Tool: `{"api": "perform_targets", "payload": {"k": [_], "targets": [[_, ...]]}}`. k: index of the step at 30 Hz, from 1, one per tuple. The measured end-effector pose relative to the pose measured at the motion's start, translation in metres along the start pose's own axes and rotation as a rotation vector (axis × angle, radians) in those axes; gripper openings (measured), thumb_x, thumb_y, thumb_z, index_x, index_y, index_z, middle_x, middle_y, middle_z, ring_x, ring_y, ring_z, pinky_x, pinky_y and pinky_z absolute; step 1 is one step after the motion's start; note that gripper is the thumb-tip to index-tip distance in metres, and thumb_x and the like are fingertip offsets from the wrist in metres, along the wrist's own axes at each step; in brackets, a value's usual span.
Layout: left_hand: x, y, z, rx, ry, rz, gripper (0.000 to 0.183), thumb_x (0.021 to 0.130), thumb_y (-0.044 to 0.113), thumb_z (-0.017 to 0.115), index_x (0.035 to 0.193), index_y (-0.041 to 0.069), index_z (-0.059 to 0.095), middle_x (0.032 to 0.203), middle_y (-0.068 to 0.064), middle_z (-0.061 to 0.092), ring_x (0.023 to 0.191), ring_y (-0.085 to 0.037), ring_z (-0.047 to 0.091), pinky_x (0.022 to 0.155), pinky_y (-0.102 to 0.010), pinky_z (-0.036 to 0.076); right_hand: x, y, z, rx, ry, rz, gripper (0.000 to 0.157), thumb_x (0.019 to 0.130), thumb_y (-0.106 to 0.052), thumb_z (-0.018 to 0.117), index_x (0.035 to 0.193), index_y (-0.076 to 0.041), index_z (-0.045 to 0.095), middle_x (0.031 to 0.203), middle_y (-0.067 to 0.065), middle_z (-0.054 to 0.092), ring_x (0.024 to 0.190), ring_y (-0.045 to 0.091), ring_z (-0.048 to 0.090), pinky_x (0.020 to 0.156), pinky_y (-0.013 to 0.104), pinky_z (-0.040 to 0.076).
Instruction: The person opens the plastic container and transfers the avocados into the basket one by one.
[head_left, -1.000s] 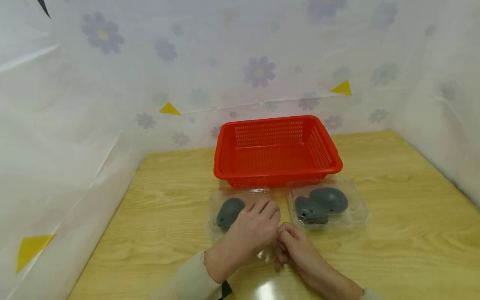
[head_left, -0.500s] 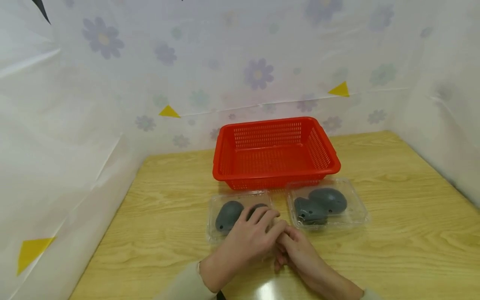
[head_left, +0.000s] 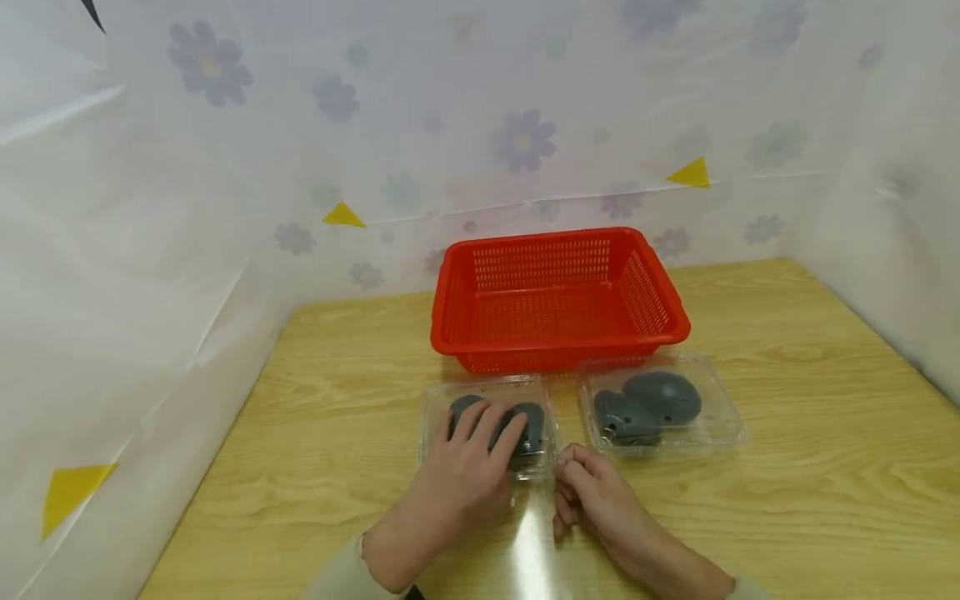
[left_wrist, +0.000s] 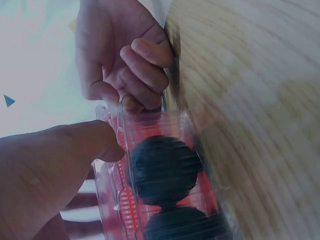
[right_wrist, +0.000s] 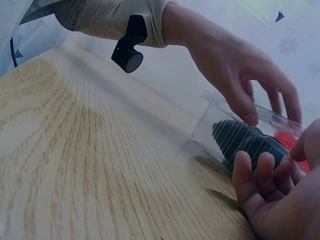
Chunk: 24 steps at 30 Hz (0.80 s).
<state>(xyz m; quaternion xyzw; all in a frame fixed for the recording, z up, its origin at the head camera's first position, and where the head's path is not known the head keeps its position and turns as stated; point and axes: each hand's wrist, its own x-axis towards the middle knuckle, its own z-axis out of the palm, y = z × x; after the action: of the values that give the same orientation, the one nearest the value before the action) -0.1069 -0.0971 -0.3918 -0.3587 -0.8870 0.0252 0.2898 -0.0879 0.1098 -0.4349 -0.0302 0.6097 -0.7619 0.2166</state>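
My left hand (head_left: pixel 465 467) lies over the left clear plastic box (head_left: pixel 435 417), its fingers spread across the top. Inside that box are dark grey, rounded things (head_left: pixel 531 421), partly covered by the fingers. At the box's near right corner my right hand (head_left: pixel 600 500) pinches the rim between thumb and index finger, the other fingers curled. In the left wrist view the thumb of my left hand (left_wrist: pixel 55 165) is by the rim, close to the right hand (left_wrist: pixel 130 60). The right wrist view shows the left hand (right_wrist: pixel 240 70) reaching over the box (right_wrist: pixel 205 127) from above.
A second clear plastic box (head_left: pixel 712 408) with dark, rounded, small-holed things (head_left: pixel 663 398) stands to the right. Behind both boxes is a red plastic basket (head_left: pixel 558 354). A flowered sheet (head_left: pixel 405 133) hangs behind the wooden table (head_left: pixel 337 375).
My left hand has moved left from beside my right hand onto the box's top, fingers spreading. The right hand stays at the near right corner.
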Motion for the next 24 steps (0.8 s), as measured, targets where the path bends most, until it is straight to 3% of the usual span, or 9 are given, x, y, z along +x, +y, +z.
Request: {"api": "perform_targets", "payload": {"k": [5,8,12,17,24], "targets": [[0.001,0.001,-0.005,0.047,-0.15,-0.091,0.066,0.079,0.041,0.076,0.135,0.015,0.054,0.134,-0.013,0.059,0.122,-0.035,0.058,0.085,-0.063,0.054,-0.001,0.0,-0.003,-0.002,-0.006,-0.012,0.016,0.101,-0.014,0.046,0.086,-0.007,0.045,0.064,0.001,0.044,0.056,0.015,0.053,0.06,0.035,0.058],[0.003,0.004,-0.006,0.058,-0.227,-0.102,0.061,0.084,0.04,0.071,0.137,0.017,0.052,0.136,-0.011,0.058,0.124,-0.036,0.057,0.086,-0.065,0.053,-0.001,0.0,-0.004,0.009,-0.007,0.004,0.016,0.102,-0.017,0.046,0.09,-0.007,0.047,0.068,0.001,0.045,0.057,0.014,0.053,0.061,0.035,0.058],[0.006,0.007,-0.007,0.082,-0.274,-0.103,0.057,0.088,0.039,0.066,0.138,0.017,0.051,0.139,-0.01,0.058,0.124,-0.037,0.058,0.087,-0.066,0.053,0.001,0.0,-0.003,0.034,-0.012,0.028,0.022,0.103,-0.027,0.052,0.093,-0.008,0.048,0.073,-0.001,0.046,0.058,0.013,0.053,0.062,0.035,0.058],[0.007,0.008,-0.008,0.098,-0.26,-0.109,0.055,0.088,0.037,0.068,0.137,0.016,0.053,0.137,-0.01,0.06,0.121,-0.037,0.061,0.084,-0.065,0.054,0.002,0.0,-0.004,0.053,-0.035,0.048,0.025,0.102,-0.031,0.054,0.092,-0.01,0.047,0.074,-0.001,0.047,0.058,0.011,0.051,0.062,0.033,0.058],[0.009,0.015,-0.006,0.151,-0.173,-0.125,0.05,0.088,0.025,0.073,0.134,0.013,0.058,0.132,-0.01,0.064,0.118,-0.037,0.062,0.078,-0.061,0.058,0.003,0.0,-0.004,0.048,-0.078,0.046,0.025,0.103,-0.029,0.053,0.088,-0.011,0.046,0.073,-0.001,0.046,0.059,0.011,0.049,0.064,0.031,0.057]]}}
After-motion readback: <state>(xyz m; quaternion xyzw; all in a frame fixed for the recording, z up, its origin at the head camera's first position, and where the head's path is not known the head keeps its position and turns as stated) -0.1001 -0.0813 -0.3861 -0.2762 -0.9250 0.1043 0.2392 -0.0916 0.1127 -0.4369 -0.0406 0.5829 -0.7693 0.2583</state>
